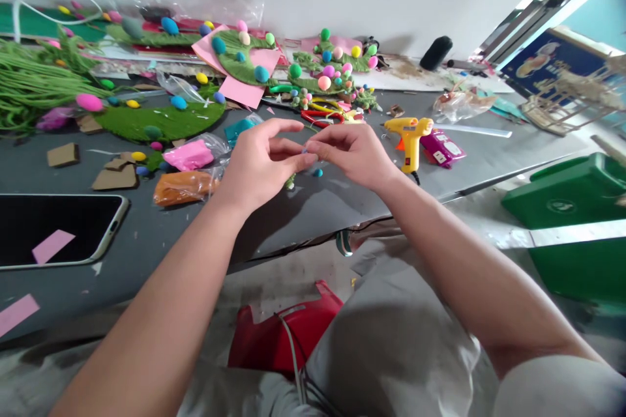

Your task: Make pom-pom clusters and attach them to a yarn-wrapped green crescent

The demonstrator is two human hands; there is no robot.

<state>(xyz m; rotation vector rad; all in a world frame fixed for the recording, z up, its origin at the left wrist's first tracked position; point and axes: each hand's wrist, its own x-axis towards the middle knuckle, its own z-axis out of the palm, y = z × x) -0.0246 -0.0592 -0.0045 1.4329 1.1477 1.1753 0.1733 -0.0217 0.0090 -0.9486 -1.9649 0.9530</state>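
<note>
My left hand (259, 166) and my right hand (356, 151) meet over the table, fingertips pinched together. A tiny pale-violet bit (304, 150) shows between the fingertips; its kind is too small to make out. Just below my left fingers a green fuzzy piece with a pale end (290, 182) is partly hidden. A small teal ball (317, 172) lies on the table under my right fingers. Behind my hands are red-handled pliers (323, 118). To the right of my right hand stands a yellow glue gun (409, 143).
Green felt shapes with coloured balls (161, 118) line the back. On the left are green fuzzy stems (44, 78), a phone (59, 228) and bagged orange clay-like material (186, 187). A purple packet (443, 146) lies right; a green bin (562, 202) stands beyond the table edge.
</note>
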